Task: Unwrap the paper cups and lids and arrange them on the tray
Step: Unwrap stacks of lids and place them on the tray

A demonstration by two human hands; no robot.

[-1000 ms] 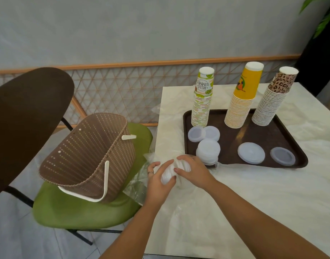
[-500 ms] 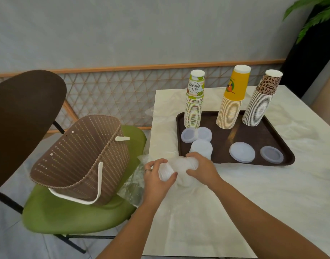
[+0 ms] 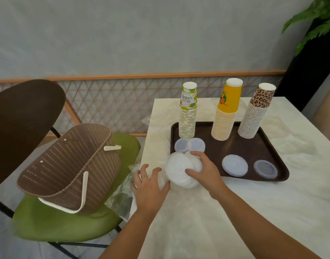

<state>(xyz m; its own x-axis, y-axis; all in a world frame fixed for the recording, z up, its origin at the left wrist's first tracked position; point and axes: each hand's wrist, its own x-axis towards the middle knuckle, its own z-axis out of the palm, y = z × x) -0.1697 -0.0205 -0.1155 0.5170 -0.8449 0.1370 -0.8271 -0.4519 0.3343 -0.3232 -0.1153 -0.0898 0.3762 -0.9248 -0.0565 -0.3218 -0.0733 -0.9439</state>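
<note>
My right hand (image 3: 205, 171) grips a stack of white lids (image 3: 179, 170), tipped on its side just off the near left corner of the brown tray (image 3: 240, 150). My left hand (image 3: 149, 184) holds the clear plastic wrapper (image 3: 161, 179) pulled back from the stack. On the tray stand three upside-down cup stacks: green-printed (image 3: 187, 113), yellow (image 3: 226, 113) and leopard-print (image 3: 254, 113). Two overlapping lids (image 3: 190, 144) lie at the tray's left, one lid (image 3: 234, 165) and another lid (image 3: 265, 169) at its front right.
A brown woven basket (image 3: 72, 165) lies tilted on a green chair seat (image 3: 56, 221) left of the marble table (image 3: 253, 212). Crumpled clear plastic (image 3: 121, 199) hangs off the table's left edge. A plant (image 3: 317, 17) stands at the far right.
The lid stack has come out of the wrapper and moved toward the tray in my right hand. My left hand has pulled the plastic back to the left.
</note>
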